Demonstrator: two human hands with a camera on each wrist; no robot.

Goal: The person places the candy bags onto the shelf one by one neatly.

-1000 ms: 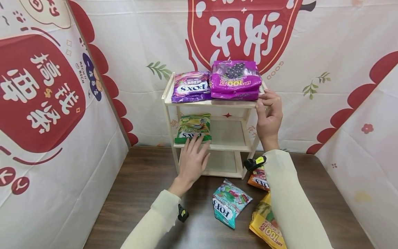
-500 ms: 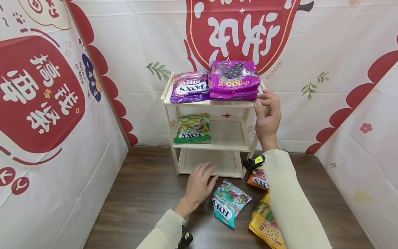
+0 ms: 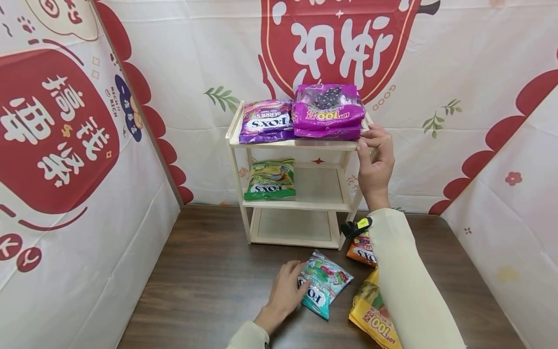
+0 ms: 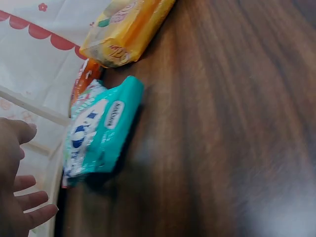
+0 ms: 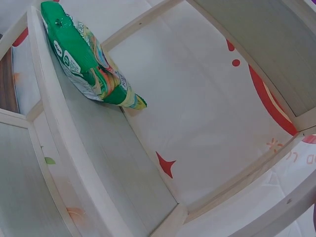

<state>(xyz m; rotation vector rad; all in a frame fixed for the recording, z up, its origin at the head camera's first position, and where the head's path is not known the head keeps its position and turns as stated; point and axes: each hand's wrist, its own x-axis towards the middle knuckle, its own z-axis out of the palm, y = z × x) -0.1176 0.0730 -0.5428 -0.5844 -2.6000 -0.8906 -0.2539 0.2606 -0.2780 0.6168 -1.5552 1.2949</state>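
Observation:
My left hand [image 3: 284, 291] is at the left edge of a teal Fox's candy bag [image 3: 327, 278] lying on the table, thumb near its label. In the left wrist view that hand's fingers [image 4: 34, 200] are spread and stand apart from the bag. My right hand [image 3: 377, 167] grips the upper right corner of a pale wooden three-tier rack [image 3: 301, 207]. A green Fox's bag [image 3: 271, 180] leans at the left of the middle shelf. Up on top, a purple Fox's bag [image 3: 267, 121] sits beside a bigger magenta Lot 100 bag [image 3: 329, 114].
An orange Fox's bag [image 3: 363, 253] lies by the rack's right front foot, partly behind the right sleeve. Closer in, a yellow Lot 100 bag [image 3: 372, 310] is also partly covered by that sleeve. Printed white cloth [image 3: 183, 160] walls the dark wooden table [image 3: 196, 281] behind and at both sides.
My left hand has left the green bag on the middle shelf and come down and toward me to the teal bag. The right hand keeps its grip on the rack.

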